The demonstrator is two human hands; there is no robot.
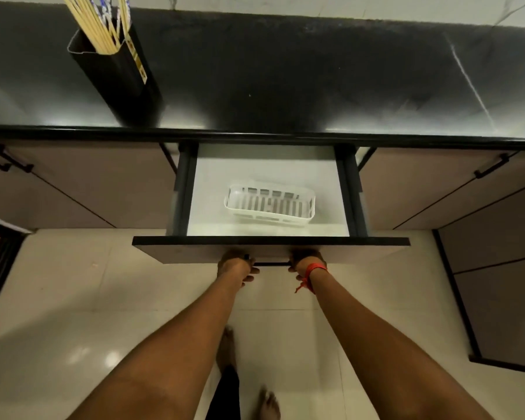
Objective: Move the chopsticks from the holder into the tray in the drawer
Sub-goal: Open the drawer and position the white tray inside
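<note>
My left hand (236, 265) and right hand (307, 262) grasp the thin black drawer handle (272, 264), exposing the white slotted plastic tray (269, 205) for chopsticks.

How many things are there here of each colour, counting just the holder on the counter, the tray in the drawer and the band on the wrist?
Black: 1, the tall black plastic chopstick holder
White: 1, the white slotted plastic tray
Red: 1, the red thread wristband
Total: 3

Both hands (238, 265) apparently gripping open drawer (270, 248) handle, tray (269, 204) inside
</note>
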